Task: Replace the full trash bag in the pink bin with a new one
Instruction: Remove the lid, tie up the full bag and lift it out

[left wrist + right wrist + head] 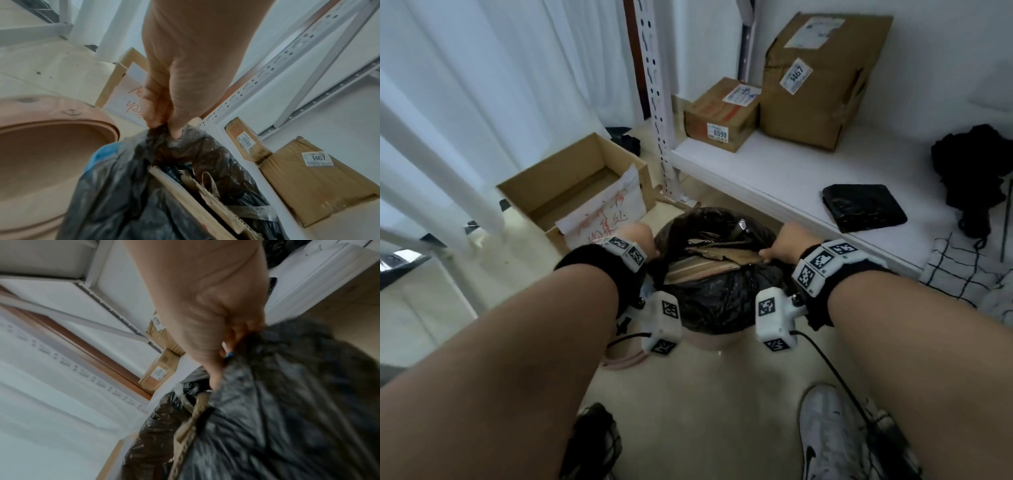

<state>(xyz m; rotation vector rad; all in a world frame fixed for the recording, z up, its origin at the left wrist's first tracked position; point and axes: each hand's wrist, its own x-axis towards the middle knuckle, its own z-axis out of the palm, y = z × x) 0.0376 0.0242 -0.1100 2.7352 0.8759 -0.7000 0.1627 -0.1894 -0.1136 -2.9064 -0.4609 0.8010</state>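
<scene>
A full black trash bag stuffed with cardboard scraps sits in the pink bin, of which only a strip of the front wall shows below the bag. My left hand grips the bag's left edge, bunched between thumb and fingers. My right hand grips the bag's right edge, pinching the plastic. In the left wrist view the pink bin rim shows beside the raised bag. A folded black new bag lies on the white shelf to the right.
An open cardboard box with a handwritten sheet stands on the floor at the left. Two sealed parcels sit on the shelf at the back. A perforated shelf post rises behind the bin. My white shoe is near the bottom.
</scene>
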